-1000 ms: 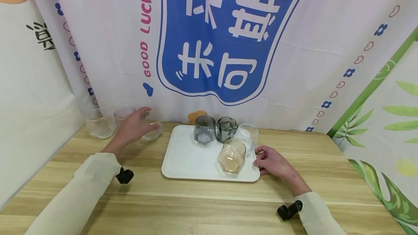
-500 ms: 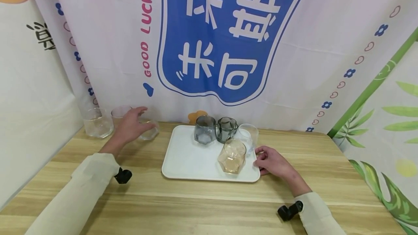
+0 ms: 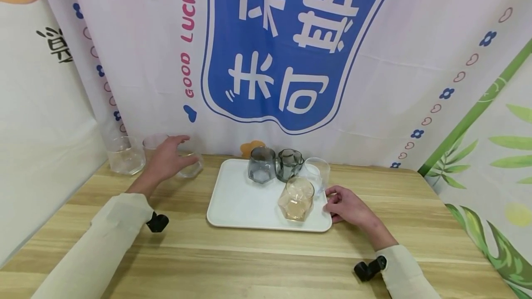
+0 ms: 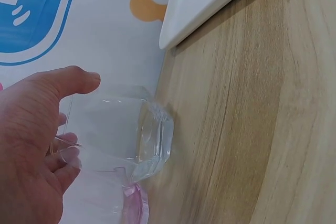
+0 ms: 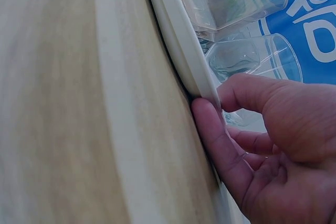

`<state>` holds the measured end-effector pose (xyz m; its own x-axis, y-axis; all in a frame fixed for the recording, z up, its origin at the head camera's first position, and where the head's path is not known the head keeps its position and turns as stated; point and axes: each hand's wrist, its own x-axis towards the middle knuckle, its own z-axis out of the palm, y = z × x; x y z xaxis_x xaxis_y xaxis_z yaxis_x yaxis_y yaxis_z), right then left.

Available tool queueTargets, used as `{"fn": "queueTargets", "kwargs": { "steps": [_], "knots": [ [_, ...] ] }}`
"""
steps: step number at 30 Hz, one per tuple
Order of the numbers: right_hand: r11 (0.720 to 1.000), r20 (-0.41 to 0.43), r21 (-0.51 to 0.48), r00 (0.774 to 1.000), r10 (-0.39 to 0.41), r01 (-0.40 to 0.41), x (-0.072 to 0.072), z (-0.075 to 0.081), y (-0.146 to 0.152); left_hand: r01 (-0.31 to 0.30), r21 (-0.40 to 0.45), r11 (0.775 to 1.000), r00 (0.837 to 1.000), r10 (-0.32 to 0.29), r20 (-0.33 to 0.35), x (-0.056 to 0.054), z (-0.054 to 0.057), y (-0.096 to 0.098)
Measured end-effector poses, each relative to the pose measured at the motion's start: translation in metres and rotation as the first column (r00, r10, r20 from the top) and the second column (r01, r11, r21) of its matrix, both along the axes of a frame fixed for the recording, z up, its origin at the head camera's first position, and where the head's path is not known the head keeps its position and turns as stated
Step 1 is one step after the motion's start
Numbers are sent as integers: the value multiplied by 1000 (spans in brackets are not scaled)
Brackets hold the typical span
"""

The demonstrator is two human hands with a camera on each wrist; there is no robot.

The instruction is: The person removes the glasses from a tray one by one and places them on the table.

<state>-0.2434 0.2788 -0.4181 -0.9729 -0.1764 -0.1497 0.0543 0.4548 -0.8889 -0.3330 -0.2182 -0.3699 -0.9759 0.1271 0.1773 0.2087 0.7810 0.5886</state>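
Observation:
My left hand (image 3: 165, 161) is at the back left of the table, its thumb and fingers around a clear faceted drinking glass (image 4: 118, 129). In the left wrist view the thumb lies along the upper side, while the other fingers show through the glass near its rim. Beside that glass stands a pink-tinted glass (image 4: 136, 205), partly hidden by the hand in the head view. My right hand (image 3: 350, 207) pinches the right rim of a white tray (image 3: 241, 204), thumb over the edge and a finger beneath. On the tray are an amber glass (image 3: 296, 202) and a clear tumbler (image 3: 319, 174).
Two smoky grey glasses, one smooth-sided (image 3: 262, 166) and one wavy (image 3: 290, 165), sit at the tray's back edge. Another clear glass (image 3: 126, 159) stands at the far left. A printed curtain (image 3: 365, 105) hangs right behind the wooden table (image 3: 249, 262).
The left hand has shifted slightly left with the clear glass, and the pink and far-left glasses have slid a little left too. The right hand and tray have stayed put.

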Motion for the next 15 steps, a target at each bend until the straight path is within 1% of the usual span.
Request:
{"fn": "queueTargets", "kwargs": {
  "steps": [4,9,15],
  "knots": [
    [1000,2,-6,1000,-4,4,0,0,1,5,-9,1000,1000,-5,-3,0,3,2],
    [1000,1,-3,1000,-6,6,1,0,0,15,-13,1000,1000,-15,-25,2,7,6],
    [1000,6,-7,1000,-2,2,1,0,1,20,-13,1000,998,-21,-60,8,13,19]
  ]
}}
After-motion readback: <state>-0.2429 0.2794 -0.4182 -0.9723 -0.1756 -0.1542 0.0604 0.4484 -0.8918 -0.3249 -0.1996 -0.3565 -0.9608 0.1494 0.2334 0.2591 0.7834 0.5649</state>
